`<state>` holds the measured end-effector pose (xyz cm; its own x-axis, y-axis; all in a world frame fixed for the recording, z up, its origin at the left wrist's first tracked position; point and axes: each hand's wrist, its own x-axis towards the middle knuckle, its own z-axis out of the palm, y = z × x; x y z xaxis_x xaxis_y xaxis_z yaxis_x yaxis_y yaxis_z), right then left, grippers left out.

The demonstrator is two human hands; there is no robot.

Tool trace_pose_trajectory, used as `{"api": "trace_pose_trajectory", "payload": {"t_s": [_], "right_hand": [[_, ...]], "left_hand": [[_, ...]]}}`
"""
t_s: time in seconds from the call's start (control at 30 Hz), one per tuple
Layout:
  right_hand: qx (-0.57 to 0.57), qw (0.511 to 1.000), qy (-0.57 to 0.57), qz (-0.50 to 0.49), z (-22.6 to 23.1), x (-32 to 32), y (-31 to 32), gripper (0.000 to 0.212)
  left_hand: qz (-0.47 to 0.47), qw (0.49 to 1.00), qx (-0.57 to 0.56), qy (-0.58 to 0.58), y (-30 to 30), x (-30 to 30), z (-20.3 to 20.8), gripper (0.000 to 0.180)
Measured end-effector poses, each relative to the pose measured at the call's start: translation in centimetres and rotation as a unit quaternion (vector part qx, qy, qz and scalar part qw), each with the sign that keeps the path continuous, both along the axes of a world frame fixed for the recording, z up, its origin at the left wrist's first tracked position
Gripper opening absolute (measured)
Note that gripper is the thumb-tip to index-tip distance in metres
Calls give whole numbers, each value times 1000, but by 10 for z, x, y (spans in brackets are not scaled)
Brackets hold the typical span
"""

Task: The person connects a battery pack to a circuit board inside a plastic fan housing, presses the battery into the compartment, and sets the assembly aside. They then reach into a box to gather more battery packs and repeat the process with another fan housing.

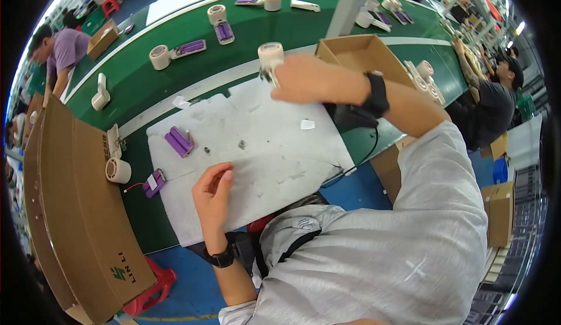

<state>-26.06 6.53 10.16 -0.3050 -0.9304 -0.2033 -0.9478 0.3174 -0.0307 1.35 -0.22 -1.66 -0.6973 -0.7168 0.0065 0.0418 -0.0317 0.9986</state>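
Observation:
My right hand (304,78) is raised over the far edge of the white work mat (274,149) and grips a tape dispenser (270,59) with a beige roll on top. My left hand (213,193) hovers low over the near part of the mat, fingers curled together; whether it pinches anything small I cannot tell. A purple battery pack (179,141) lies on the mat's left part. Another purple pack with red wires (153,183) sits just off the mat's left edge. Small scraps lie near the mat's middle.
A large flat cardboard sheet (76,208) stands at the left, a tape roll (118,170) beside it. An open cardboard box (362,56) sits behind my right arm. The green conveyor (245,27) carries several tape rolls and purple packs. Other people work at left and right.

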Motion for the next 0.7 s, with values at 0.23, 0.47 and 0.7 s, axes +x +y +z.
{"api": "trace_pose_trajectory", "payload": {"t_s": [0.23,0.47,0.7], "right_hand": [[-69,994,-83,8,9,-2,83,36],[-152,948,186,-208,75,-320,164,36],[34,965,98,-242,-47,-507,177,79]], "left_hand": [[33,999,-30,-20,3,1,-2,16],[64,993,-67,-68,3,2,-2,15],[124,991,-19,-53,-3,8,-14,15]]}}
